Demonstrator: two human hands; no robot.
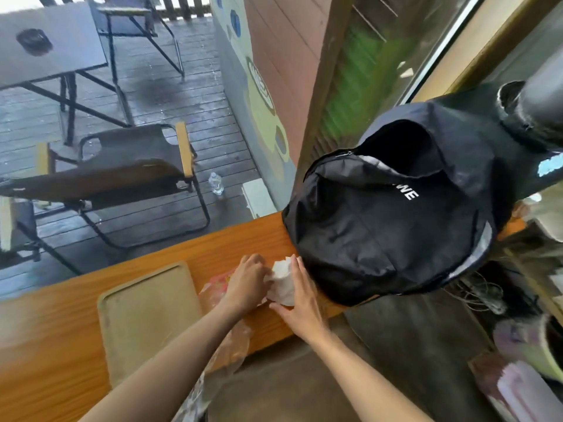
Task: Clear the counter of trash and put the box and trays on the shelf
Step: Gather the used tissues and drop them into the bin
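Observation:
A crumpled white paper (281, 281) lies on the orange wooden counter (219, 245), just in front of a black backpack. My left hand (246, 280) presses against its left side with fingers curled onto it. On the paper's right side rests my right hand (301, 295), fingers stretched along it. Under my left forearm lies a clear plastic wrapper (227, 336) with red print; it hangs over the counter's near edge. A tan tray (146, 312) lies flat on the counter to the left of my arms.
The open black backpack (393, 214) fills the counter's right end. Beyond the counter are folding chairs (122, 175), a table (51, 41) and a water bottle (215, 183) on a wet deck. Cluttered shelving (530, 300) stands at the right.

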